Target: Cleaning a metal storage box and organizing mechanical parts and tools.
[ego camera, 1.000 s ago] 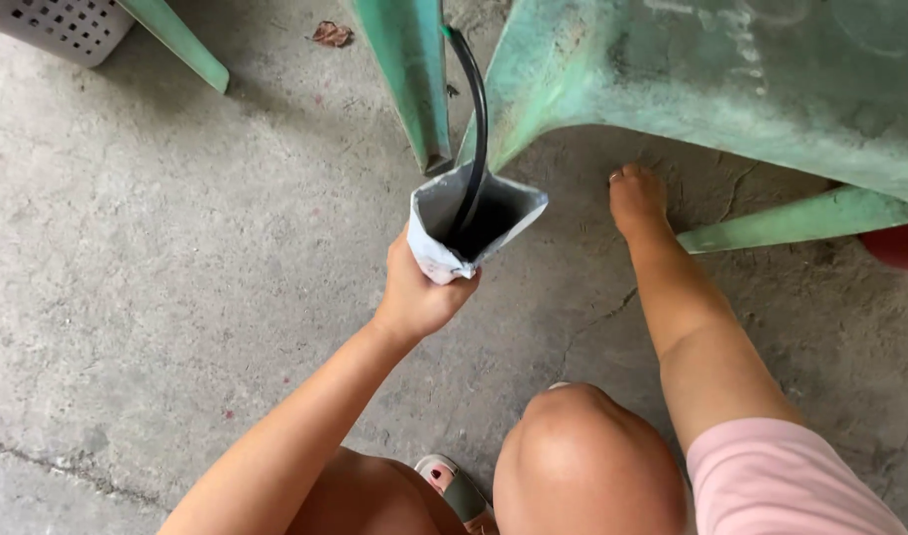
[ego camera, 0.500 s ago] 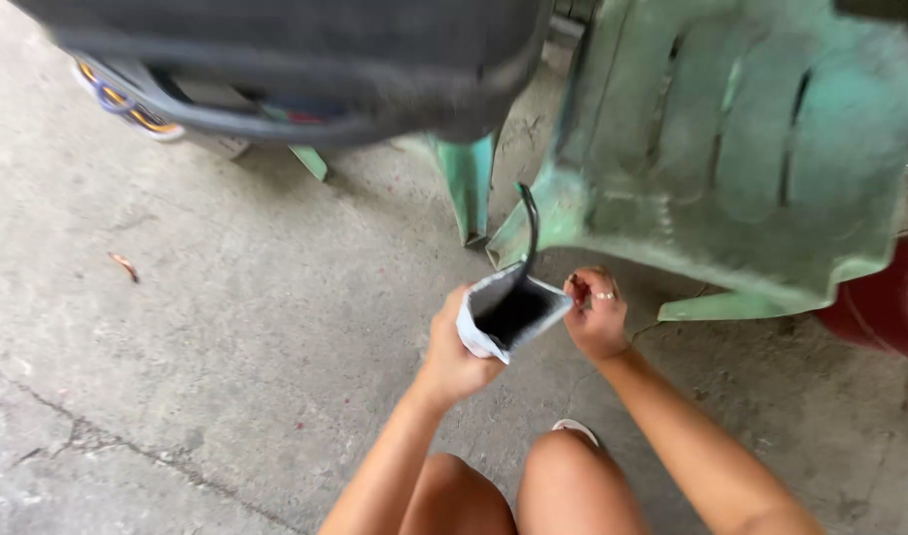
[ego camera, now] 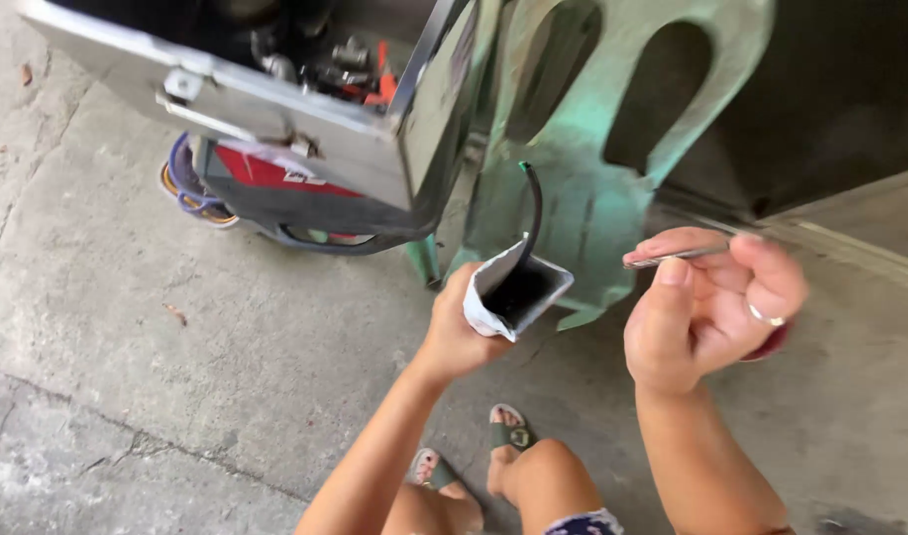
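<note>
My left hand (ego camera: 453, 332) grips an open white pouch (ego camera: 513, 293) with a dark inside, held upright. A thin black tube (ego camera: 533, 213) with a green tip sticks up out of the pouch. My right hand (ego camera: 706, 309), with a ring on one finger, is raised to the right of the pouch and pinches a thin metal strip (ego camera: 684, 256) between thumb and fingertips. The strip lies level and is apart from the pouch.
A worn green plastic chair (ego camera: 592, 149) stands just behind the pouch. A grey metal toolbox (ego camera: 275, 109) with tools inside sits on a stool at upper left. Below are cracked concrete floor (ego camera: 176, 376) and my sandalled feet (ego camera: 474, 456).
The view rose and tilted up, bringing the toolbox into sight. My right hand came up off the floor beside the pouch, now holding the metal strip. The left hand keeps the pouch.
</note>
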